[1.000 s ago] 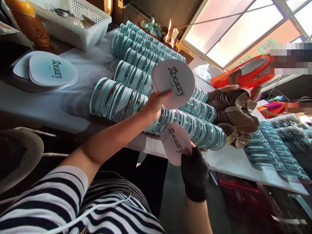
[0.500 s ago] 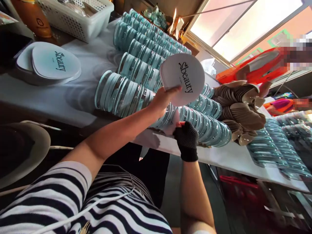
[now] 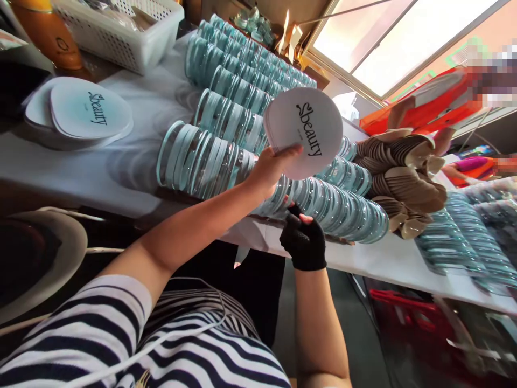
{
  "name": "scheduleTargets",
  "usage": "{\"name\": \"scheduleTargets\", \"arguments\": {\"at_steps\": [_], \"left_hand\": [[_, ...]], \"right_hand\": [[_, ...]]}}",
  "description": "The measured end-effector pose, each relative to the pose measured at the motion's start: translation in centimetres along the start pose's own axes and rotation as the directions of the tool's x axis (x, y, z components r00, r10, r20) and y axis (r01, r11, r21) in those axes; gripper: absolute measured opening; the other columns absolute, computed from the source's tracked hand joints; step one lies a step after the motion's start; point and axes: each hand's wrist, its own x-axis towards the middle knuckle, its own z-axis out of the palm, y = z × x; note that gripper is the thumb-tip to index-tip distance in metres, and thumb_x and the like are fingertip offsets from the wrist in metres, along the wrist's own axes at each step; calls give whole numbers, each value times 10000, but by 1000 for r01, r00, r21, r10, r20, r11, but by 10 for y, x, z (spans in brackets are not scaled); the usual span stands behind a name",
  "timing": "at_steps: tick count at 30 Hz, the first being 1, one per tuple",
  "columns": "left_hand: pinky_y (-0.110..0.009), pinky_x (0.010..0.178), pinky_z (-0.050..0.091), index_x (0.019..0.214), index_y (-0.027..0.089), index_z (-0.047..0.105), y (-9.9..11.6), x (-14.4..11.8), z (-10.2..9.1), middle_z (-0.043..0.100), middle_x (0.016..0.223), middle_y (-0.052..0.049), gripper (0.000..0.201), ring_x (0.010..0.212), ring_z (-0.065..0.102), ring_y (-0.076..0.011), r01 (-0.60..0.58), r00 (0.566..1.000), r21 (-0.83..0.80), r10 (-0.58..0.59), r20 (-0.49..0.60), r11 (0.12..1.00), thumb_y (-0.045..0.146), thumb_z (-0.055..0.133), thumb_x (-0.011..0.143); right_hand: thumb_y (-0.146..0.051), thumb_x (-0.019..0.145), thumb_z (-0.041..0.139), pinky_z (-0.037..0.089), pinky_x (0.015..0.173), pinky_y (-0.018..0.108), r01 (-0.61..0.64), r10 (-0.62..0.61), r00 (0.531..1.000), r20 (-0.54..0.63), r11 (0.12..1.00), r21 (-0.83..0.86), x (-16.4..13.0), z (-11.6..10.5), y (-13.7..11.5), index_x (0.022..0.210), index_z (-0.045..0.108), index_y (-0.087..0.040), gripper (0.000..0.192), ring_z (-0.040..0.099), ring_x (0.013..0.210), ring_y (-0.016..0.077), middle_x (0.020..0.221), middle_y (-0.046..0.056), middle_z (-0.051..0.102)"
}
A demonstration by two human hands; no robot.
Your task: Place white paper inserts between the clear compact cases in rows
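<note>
Left hand (image 3: 271, 170) pinches a stack of round white "beauty" cards (image 3: 304, 131); black-gloved right hand (image 3: 304, 243), fingers curled, touches the row of pale-blue round lids (image 3: 323, 207) on the bench (image 3: 129, 161).

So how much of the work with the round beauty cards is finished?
Done: long rows of shiny teal round cases already lie on the white table. In hand: the left hand holds a small stack of round white "beauty" cards; the gloved right hand touches the front row. Left: another pile of white printed cards waits, far left.
</note>
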Motion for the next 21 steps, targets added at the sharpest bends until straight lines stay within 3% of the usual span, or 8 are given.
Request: {"name": "scheduleTargets", "arguments": {"at_steps": [3,6,8,10,13,16,20,21], "left_hand": [[-449,1046,440,941,215,718,-2,-1,0,740,978,-57,289,1241,568,-305,-16,1000,8,16,-6,1000,341,809,696],[-447,1023,461,920,210,725,-7,0,0,743,950,-62,280,1188,603,-297,-37,999,20,37,2,999,362,806,699],[-437,1002,478,881,202,727,-9,1,-1,746,929,-65,254,1130,633,-287,-48,999,49,47,22,998,370,799,704],[-429,989,486,867,195,728,-11,3,-2,748,923,-66,250,1078,656,-277,-61,998,89,59,25,994,371,799,705],[-404,957,508,844,191,722,-8,3,0,748,897,-47,192,988,678,-242,-66,996,80,70,-49,995,315,787,712],[-383,899,537,816,184,714,-3,-4,7,740,843,-32,88,882,687,-207,-38,995,33,41,-90,999,232,737,746],[-419,946,522,833,162,705,12,-15,13,737,835,-52,113,949,694,-240,26,998,16,-25,-59,1000,236,745,756],[-436,978,507,850,155,703,18,-15,12,740,871,-63,134,1009,686,-258,8,999,2,-8,-43,1000,240,748,757]], "right_hand": [[-472,896,320,390,415,242,-22,21,1000,23,999,31,0,0,-3,1168,590,-148,502,428,380,133,508,-48,492],[-492,807,559,460,513,264,24,-49,985,-167,988,-150,5,-21,-11,971,664,-173,373,577,522,166,593,13,608],[-500,869,486,527,667,325,85,-190,900,-393,959,-270,16,-44,-23,1066,660,-185,410,666,759,209,843,82,698],[-475,918,403,526,866,423,147,-373,763,-527,895,-421,31,-61,-37,1289,564,-186,497,635,1087,254,1189,143,658],[-426,904,448,427,1042,525,200,-608,621,-494,732,-651,50,-58,-60,1414,458,-146,582,426,1376,297,1460,190,464],[-381,929,426,391,1091,507,277,-724,545,-423,632,-724,59,-34,-78,1381,491,-155,510,380,1408,278,1480,163,440],[-349,924,359,484,947,520,175,-519,584,-624,831,-528,59,-34,-90,1221,563,-98,439,608,1089,314,1129,189,626],[-368,920,347,487,914,549,119,-451,558,-696,874,-471,52,-41,-89,1225,546,-81,464,610,1061,341,1097,204,617]]}}
